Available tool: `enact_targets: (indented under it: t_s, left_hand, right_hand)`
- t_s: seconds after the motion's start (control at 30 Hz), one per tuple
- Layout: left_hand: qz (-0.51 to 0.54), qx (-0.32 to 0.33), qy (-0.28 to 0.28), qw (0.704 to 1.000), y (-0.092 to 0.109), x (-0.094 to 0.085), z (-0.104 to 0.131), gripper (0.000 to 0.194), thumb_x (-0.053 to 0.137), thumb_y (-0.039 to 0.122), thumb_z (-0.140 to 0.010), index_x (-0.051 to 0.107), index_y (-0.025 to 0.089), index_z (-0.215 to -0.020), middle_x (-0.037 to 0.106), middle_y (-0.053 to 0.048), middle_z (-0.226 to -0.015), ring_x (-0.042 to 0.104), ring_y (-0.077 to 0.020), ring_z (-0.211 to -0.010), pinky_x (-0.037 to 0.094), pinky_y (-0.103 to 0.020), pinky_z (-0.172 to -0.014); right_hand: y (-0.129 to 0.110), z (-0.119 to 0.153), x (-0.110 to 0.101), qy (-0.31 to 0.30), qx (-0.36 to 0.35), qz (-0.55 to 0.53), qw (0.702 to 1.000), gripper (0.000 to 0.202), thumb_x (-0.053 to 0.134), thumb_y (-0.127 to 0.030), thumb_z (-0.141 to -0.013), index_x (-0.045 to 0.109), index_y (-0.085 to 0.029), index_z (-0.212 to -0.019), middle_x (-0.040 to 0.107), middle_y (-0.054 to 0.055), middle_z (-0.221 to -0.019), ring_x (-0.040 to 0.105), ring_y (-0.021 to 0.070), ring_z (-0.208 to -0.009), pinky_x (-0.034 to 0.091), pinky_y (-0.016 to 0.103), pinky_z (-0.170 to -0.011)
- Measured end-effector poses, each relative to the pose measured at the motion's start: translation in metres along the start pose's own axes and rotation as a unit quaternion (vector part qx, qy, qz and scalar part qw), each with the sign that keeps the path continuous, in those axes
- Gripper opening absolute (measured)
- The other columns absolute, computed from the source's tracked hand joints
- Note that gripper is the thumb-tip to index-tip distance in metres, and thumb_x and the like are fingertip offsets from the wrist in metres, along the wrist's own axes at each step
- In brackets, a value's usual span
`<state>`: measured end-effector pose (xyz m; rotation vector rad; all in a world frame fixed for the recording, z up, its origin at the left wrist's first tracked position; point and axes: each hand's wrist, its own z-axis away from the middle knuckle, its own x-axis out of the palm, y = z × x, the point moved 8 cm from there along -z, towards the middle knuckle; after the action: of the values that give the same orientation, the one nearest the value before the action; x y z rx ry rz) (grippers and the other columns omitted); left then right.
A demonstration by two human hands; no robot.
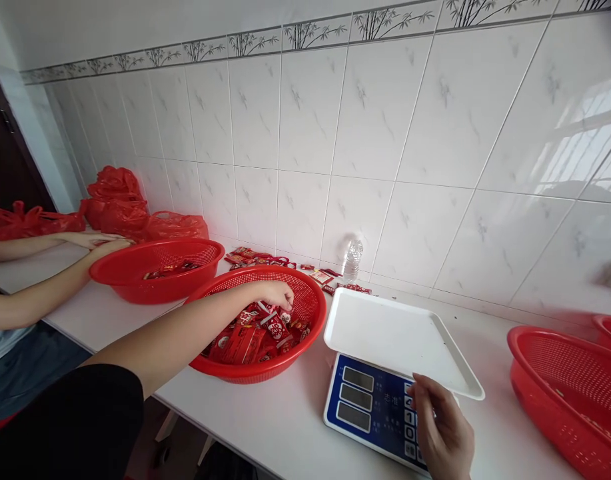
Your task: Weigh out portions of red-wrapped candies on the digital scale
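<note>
My left hand [276, 294] reaches into a red perforated plastic basket [305, 347], its fingers bent down at the far side of a heap of red wrapped sweets [275, 327]. A small packet lies right under the fingertips; whether they grip it is hidden. A larger flat red packet [242, 345] rests on the near part of the heap. Over the keypad of a blue and white digital scale [380, 407] hovers my right hand [441, 427], thumb and fingers curled together, nothing visible in them. The scale's white tray [390, 333] bears no goods, and its displays look blank.
Another person's hands [102, 241] are behind a second red basket [155, 290] at left, near red plastic bags [115, 200]. Loose red packets [258, 258] and a clear bottle [352, 260] stand along the tiled wall. Another red basket [550, 393] is at right.
</note>
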<state>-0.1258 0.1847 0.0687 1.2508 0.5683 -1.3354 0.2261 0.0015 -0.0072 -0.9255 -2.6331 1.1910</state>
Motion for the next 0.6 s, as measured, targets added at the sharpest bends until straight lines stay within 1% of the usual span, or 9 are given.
enact_targets:
  t_s: [0.07, 0.13, 0.23, 0.3, 0.37, 0.43, 0.5, 0.57, 0.6]
  left_hand:
    - [0.021, 0.003, 0.044, 0.999, 0.008, -0.02, 0.003, 0.019, 0.067, 0.035, -0.064, 0.066, 0.019, -0.075, 0.062, 0.003, -0.068, 0.052, -0.0127, -0.061, 0.035, -0.02, -0.052]
    - [0.067, 0.023, 0.084, 0.994, 0.022, -0.037, 0.005, 0.021, 0.068, 0.036, -0.065, 0.065, 0.018, -0.076, 0.062, 0.003, -0.07, 0.052, -0.0124, -0.064, 0.036, -0.02, -0.055]
    - [0.196, 0.064, 0.107, 0.973, 0.05, -0.05, 0.004, 0.028, 0.07, 0.04, -0.066, 0.065, 0.018, -0.082, 0.064, 0.002, -0.078, 0.054, -0.0128, -0.068, 0.038, -0.021, -0.057]
    - [0.274, 0.078, 0.095, 0.954, 0.072, -0.046, -0.001, 0.034, 0.071, 0.044, -0.065, 0.065, 0.018, -0.087, 0.065, 0.001, -0.081, 0.054, -0.0126, -0.067, 0.038, -0.022, -0.056]
    - [0.306, 0.096, 0.07, 0.945, 0.098, -0.035, -0.008, 0.036, 0.073, 0.045, -0.065, 0.065, 0.018, -0.089, 0.065, 0.0, -0.082, 0.054, -0.0123, -0.066, 0.039, -0.022, -0.057]
    - [0.287, 0.117, 0.047, 0.95, 0.124, -0.018, -0.015, 0.033, 0.073, 0.042, -0.067, 0.066, 0.018, -0.088, 0.066, -0.001, -0.084, 0.056, -0.0131, -0.07, 0.042, -0.023, -0.059]
    - [0.241, 0.125, 0.043, 0.961, 0.144, -0.003, -0.022, 0.033, 0.073, 0.041, -0.068, 0.066, 0.017, -0.09, 0.066, -0.003, -0.091, 0.058, -0.0151, -0.079, 0.043, -0.024, -0.063]
    - [0.206, 0.137, 0.049, 0.968, 0.159, 0.008, -0.027, 0.043, 0.072, 0.045, -0.07, 0.064, 0.017, -0.102, 0.063, -0.007, -0.11, 0.058, -0.0178, -0.09, 0.045, -0.024, -0.068]
    - [0.201, 0.147, 0.051, 0.967, 0.164, 0.011, -0.028, 0.051, 0.07, 0.048, -0.071, 0.061, 0.018, -0.11, 0.058, -0.009, -0.12, 0.057, -0.0192, -0.096, 0.046, -0.025, -0.069]
  right_hand:
    - [-0.003, -0.002, 0.001, 0.0, -0.008, 0.01, 1.0, 0.029, 0.056, -0.044, -0.087, 0.067, -0.018, -0.093, 0.069, 0.005, -0.069, 0.066, 0.0165, -0.057, 0.051, 0.022, -0.047]
    - [-0.007, -0.003, 0.002, -0.002, -0.02, 0.021, 1.0, 0.028, 0.056, -0.043, -0.088, 0.067, -0.018, -0.092, 0.069, 0.004, -0.069, 0.066, 0.0163, -0.057, 0.051, 0.022, -0.047]
    - [-0.012, -0.005, 0.005, -0.013, -0.034, 0.034, 0.999, 0.024, 0.054, -0.039, -0.089, 0.066, -0.018, -0.092, 0.069, 0.004, -0.069, 0.065, 0.0154, -0.057, 0.051, 0.022, -0.05]
    - [-0.013, -0.005, 0.006, -0.017, -0.035, 0.038, 0.999, 0.023, 0.053, -0.038, -0.089, 0.066, -0.018, -0.092, 0.069, 0.004, -0.069, 0.065, 0.0154, -0.057, 0.051, 0.022, -0.052]
    - [-0.012, -0.005, 0.006, -0.017, -0.031, 0.04, 0.999, 0.024, 0.053, -0.038, -0.089, 0.066, -0.018, -0.092, 0.069, 0.004, -0.07, 0.065, 0.0158, -0.058, 0.051, 0.023, -0.053]
    - [-0.01, -0.004, 0.005, -0.016, -0.026, 0.041, 0.999, 0.025, 0.053, -0.039, -0.089, 0.066, -0.018, -0.092, 0.069, 0.005, -0.07, 0.065, 0.0158, -0.058, 0.051, 0.023, -0.053]
    - [-0.008, -0.004, 0.005, -0.018, -0.023, 0.044, 0.999, 0.025, 0.054, -0.039, -0.089, 0.066, -0.018, -0.093, 0.069, 0.004, -0.07, 0.065, 0.0155, -0.057, 0.051, 0.022, -0.052]
    - [-0.006, -0.004, 0.005, -0.02, -0.023, 0.043, 0.999, 0.025, 0.054, -0.039, -0.088, 0.066, -0.018, -0.093, 0.069, 0.004, -0.07, 0.065, 0.0154, -0.057, 0.052, 0.022, -0.052]
    - [-0.006, -0.004, 0.005, -0.02, -0.021, 0.041, 0.999, 0.025, 0.054, -0.04, -0.088, 0.066, -0.018, -0.093, 0.069, 0.005, -0.07, 0.065, 0.0156, -0.057, 0.052, 0.022, -0.051]
